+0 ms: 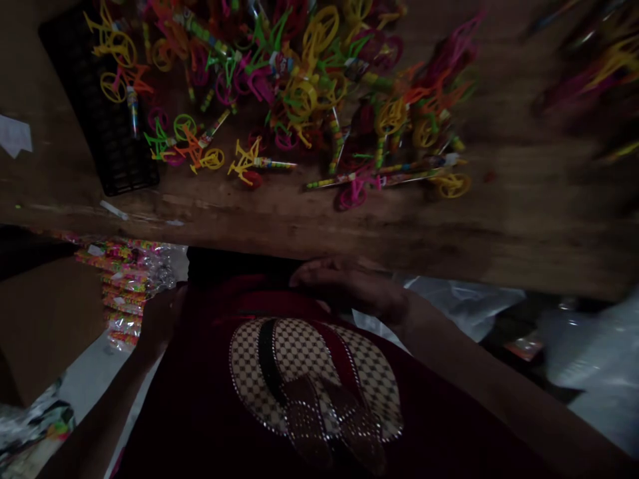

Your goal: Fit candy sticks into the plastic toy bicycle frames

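Note:
My right hand (349,286) lies flat against my dark red shirt (309,392), just under the wooden table's front edge (319,233). Its fingers are stretched out to the left and nothing shows in them. My left hand (162,309) is down at my left side, next to a stack of wrapped colourful stick packs (124,286). It is dark and partly hidden by my shirt, so its fingers do not show. On the table lies a heap of small plastic toy bicycles (299,86) in yellow, pink, green and orange, mixed with striped sticks (349,176).
A black grid tray (100,133) lies on the table's left part, with a few toy bicycles on it. A brown cardboard box (44,319) stands at lower left. Clear plastic bags (589,346) lie on the floor at right. More blurred toys (599,66) sit at the far right.

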`<state>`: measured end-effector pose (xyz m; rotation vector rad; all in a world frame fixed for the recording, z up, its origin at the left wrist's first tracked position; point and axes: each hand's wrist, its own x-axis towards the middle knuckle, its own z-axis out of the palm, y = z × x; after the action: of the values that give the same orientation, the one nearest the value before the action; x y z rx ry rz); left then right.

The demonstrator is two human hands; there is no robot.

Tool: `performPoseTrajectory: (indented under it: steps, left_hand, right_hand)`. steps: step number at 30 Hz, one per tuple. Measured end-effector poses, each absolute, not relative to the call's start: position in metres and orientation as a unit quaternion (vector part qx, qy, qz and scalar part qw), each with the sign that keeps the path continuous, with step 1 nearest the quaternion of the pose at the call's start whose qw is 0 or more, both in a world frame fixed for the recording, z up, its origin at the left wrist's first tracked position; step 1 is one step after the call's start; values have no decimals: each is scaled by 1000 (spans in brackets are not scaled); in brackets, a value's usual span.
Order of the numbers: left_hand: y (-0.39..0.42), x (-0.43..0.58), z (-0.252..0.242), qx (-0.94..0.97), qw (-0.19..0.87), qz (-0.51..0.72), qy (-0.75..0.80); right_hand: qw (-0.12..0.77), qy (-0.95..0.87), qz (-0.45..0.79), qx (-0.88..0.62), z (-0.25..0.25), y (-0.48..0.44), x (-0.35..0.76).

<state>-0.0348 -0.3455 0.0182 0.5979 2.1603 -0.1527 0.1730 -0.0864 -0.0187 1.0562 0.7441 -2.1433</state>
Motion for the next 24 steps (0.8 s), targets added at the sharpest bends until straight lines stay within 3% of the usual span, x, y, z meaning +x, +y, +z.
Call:
performPoseTrajectory:
  steps: [5,7,9,12,15,24]
  left_hand:
    - [-335,-54,14,304,396,-157,852]
    - [-320,-54,26,371,297,-111,873]
    - [-300,-50,35,404,234,14,884]
    - [-270,-40,36,357,395,161,831]
    - [-256,-32,24,299,552,155,763]
    - [-277,-32,13,372,535,40,758]
  right_hand:
    - [304,395,-802,329,-11,-95,135]
    - [268,426,-801,323,-14,-104,128]
    - [231,404,-808,360,-20,-112,127]
    - [192,345,-818,419,-28,-119,130]
    - [165,308,-830,435,-33,-124,135]
    - [71,203,-871,442,-34,-145,138]
